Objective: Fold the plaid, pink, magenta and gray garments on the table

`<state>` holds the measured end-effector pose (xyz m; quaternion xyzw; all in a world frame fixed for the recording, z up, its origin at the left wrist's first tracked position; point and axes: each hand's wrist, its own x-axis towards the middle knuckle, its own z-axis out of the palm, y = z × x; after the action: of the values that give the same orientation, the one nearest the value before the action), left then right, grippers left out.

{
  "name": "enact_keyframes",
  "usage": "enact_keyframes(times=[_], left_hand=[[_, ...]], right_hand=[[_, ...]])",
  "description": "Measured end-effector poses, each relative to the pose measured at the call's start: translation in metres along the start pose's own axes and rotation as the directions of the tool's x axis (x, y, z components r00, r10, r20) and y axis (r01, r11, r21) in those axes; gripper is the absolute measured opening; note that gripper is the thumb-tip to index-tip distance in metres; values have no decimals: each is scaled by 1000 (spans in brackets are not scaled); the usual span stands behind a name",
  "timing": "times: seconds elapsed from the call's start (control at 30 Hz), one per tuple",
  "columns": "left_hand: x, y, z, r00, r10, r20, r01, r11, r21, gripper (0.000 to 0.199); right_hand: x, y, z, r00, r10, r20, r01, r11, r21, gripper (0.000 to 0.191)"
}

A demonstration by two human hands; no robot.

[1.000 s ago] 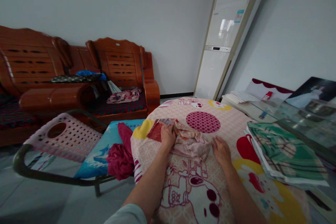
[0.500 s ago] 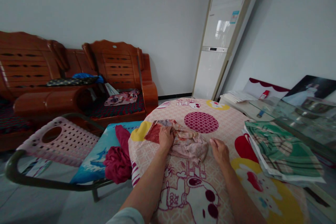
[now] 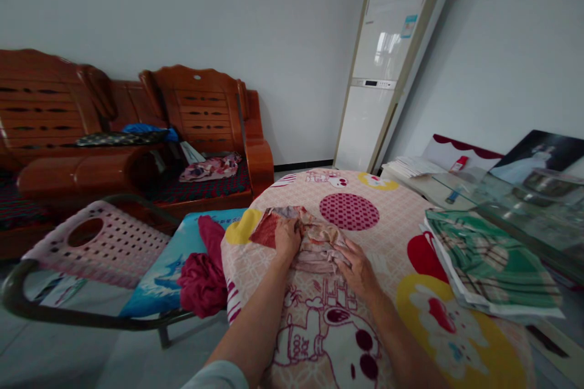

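A crumpled patterned cloth (image 3: 319,237), pinkish with a red part at its left end, lies on the round table with its printed tablecloth (image 3: 392,200). My left hand (image 3: 287,240) rests on the cloth's left-middle part, its fingers bent and closed on the fabric. On the right end of the cloth lies my right hand (image 3: 358,267), its fingers spread over the folds and pressing down on them. The fabric beneath both palms is hidden.
A pink woven chair (image 3: 109,243) holds a blue cushion (image 3: 159,279) and a dark red cloth (image 3: 203,285) at the left. Green checked fabric (image 3: 493,261) lies on the right beside a glass shelf (image 3: 515,219). Wooden seats (image 3: 201,109) stand behind.
My right hand has moved left from beside the cloth onto its right end, and its fingers have spread. That end is bunched closer to my left hand, which stays in place.
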<state>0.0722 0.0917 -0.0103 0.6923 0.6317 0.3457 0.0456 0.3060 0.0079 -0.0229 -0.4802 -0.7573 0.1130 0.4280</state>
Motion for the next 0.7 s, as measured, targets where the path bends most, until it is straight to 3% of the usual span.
enact_keyframes(times=[0.1, 0.17, 0.23, 0.3, 0.4, 0.47, 0.57, 0.7], left_hand=[[0, -1, 1, 999, -15, -28, 15, 1000, -9, 30], [0, -2, 2, 999, -22, -45, 20, 999, -30, 31], [0, -2, 4, 998, -15, -54, 11, 998, -68, 32], [0, -2, 6, 997, -11, -71, 4, 995, -102, 33], [2, -2, 7, 995, -14, -101, 2, 992, -122, 34], [2, -1, 6, 995, -21, -98, 10, 993, -116, 33], [0, 1, 0, 994, -73, -78, 68, 996, -60, 38], [-1, 2, -11, 987, -147, -70, 154, 983, 96, 48]], right_hand=[[4, 3, -7, 988, 111, -107, -99, 989, 110, 30], [6, 8, -14, 943, 269, -198, -235, 955, 180, 32], [6, 17, -21, 854, 421, -305, -349, 899, 265, 35], [4, 28, -27, 735, 542, -408, -401, 832, 383, 37], [1, 46, -34, 551, 673, -493, -385, 730, 565, 40], [-1, 54, -36, 462, 734, -498, -333, 664, 669, 41], [-1, 61, -39, 414, 790, -452, -243, 574, 782, 45], [-3, 67, -43, 354, 843, -405, -230, 498, 836, 46]])
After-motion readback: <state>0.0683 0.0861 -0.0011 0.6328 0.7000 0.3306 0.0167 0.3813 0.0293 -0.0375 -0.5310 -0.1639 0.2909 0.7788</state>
